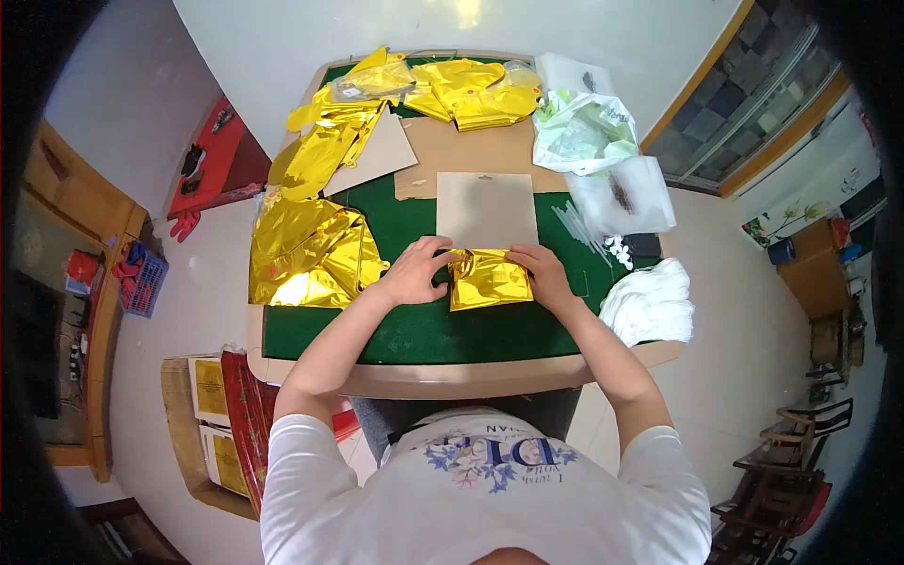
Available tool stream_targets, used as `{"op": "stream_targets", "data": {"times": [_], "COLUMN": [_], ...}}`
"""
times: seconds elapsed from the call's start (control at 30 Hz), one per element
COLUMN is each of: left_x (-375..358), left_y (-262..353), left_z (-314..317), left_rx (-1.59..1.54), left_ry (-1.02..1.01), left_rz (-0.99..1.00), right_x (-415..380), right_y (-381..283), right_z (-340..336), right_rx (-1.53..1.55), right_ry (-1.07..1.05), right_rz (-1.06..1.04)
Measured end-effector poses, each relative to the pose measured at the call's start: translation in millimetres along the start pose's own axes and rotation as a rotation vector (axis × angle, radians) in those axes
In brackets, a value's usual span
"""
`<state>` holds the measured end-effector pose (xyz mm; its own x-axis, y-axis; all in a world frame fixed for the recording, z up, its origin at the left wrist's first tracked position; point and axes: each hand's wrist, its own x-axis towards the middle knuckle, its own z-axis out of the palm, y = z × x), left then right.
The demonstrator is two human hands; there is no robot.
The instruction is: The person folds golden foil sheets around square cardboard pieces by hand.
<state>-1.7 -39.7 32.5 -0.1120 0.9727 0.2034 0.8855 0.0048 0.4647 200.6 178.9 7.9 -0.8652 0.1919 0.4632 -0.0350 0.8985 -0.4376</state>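
Note:
A folded piece of gold foil (492,282) lies on the green tabletop (414,339), just in front of a grey-brown card (485,209). My left hand (417,271) is at its left edge, fingers curled with the fingertips on the foil's upper left corner. At the upper right corner, my right hand (543,273) has its fingers together on the foil's edge. Larger crinkled gold foil pieces (315,250) spread to the left of my left hand.
More gold foil (476,94) lies at the table's back, near brown cardboard (424,160). On the right are a green-white plastic bag (584,132), clear bags (621,196), a black item (642,247), small white pieces (618,252) and a white cloth bundle (650,301).

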Motion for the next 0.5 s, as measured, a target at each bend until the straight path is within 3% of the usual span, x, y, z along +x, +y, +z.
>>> {"op": "stream_targets", "data": {"times": [0.17,0.5], "left_x": [-2.1,0.2], "left_y": [-2.9,-8.6], "left_z": [12.4,25.5], "left_rx": [-0.003,-0.036], "left_ry": [0.150,0.204], "left_rz": [-0.010,-0.060], "right_x": [-0.1,-1.4], "right_y": [1.4,3.3], "right_z": [-1.1,-0.8], "right_rx": [0.002,-0.005], "right_ry": [-0.013,-0.036], "right_rz": [-0.012,-0.014]}}
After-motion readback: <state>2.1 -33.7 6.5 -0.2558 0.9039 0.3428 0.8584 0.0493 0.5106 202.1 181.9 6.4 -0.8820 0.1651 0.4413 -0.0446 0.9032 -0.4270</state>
